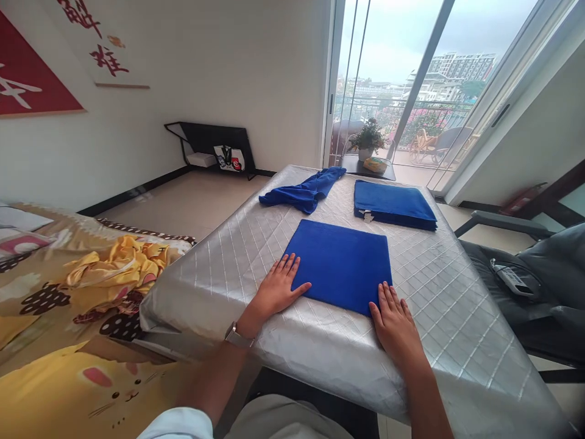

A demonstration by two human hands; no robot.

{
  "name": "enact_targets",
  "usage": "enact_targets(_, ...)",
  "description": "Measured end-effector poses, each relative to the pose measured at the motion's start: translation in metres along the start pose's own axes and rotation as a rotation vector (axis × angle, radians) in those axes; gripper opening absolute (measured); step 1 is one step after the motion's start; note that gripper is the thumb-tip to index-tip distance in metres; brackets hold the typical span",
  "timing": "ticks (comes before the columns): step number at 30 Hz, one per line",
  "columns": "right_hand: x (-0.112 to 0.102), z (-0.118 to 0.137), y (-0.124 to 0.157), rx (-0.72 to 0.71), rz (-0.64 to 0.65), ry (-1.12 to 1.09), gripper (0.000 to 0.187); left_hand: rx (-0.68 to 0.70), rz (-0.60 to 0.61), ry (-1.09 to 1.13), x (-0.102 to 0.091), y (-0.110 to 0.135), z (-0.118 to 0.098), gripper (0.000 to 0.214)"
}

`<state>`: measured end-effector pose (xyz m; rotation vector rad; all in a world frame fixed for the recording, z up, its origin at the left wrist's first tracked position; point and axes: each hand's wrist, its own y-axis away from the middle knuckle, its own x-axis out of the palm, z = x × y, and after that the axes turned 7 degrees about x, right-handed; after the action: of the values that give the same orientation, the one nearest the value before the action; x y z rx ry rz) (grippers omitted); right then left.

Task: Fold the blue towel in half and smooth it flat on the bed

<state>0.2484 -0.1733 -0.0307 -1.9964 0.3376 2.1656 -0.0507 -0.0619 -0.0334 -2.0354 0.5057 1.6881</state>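
A blue folded cloth (342, 262) lies flat in a near-square on the silver quilted cover before me. At its left edge rests my left hand (281, 285), fingers stretched and thumb over the near-left corner. My right hand (395, 320) lies at the near-right corner, its fingers out straight along the right edge. Neither hand grips anything. Beyond, to the right, sits a stack of folded blue cloths (393, 204) with a pale tag on its near side. A crumpled blue cloth (306, 189) is spread loosely at the far left.
The silver quilted cover (439, 292) drapes over the table's edges. Left of it is a bed (46, 299) with yellow bunny-patterned bedding. A dark armchair (548, 274) holding a power strip (514, 277) stands at right. Past the far end are a potted plant (367, 137) and glass doors.
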Motion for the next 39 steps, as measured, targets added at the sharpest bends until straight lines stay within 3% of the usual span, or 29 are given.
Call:
enact_targets(9, -0.003, -0.001, 0.0, 0.0, 0.028, 0.036, 0.068, 0.018, -0.051, 0.029, 0.003, 0.002, 0.001, 0.103)
enact_targets(13, -0.017, -0.004, -0.005, -0.03, 0.098, 0.146, 0.067, 0.005, -0.055, 0.036, 0.002, 0.001, -0.001, 0.104)
enact_targets(17, -0.042, -0.002, -0.024, -0.059, 0.178, 0.217, 0.065, -0.002, -0.06, 0.052, 0.001, 0.001, -0.002, 0.103)
enact_targets(21, -0.056, 0.01, -0.059, -0.078, 0.127, 0.218, 0.065, -0.009, -0.051, 0.064, 0.002, 0.001, -0.001, 0.104)
enact_targets(26, -0.034, 0.022, -0.098, -0.008, 0.055, 0.121, 0.07, 0.004, -0.068, 0.064, 0.005, 0.001, 0.0, 0.102)
enact_targets(31, -0.008, 0.015, -0.105, 0.048, 0.001, -0.007, 0.074, 0.01, -0.065, 0.04, 0.004, 0.002, 0.0, 0.101)
enact_targets(39, -0.011, 0.014, -0.104, 0.049, 0.021, -0.034, 0.074, 0.009, -0.022, 0.019, 0.0, 0.002, 0.0, 0.101)
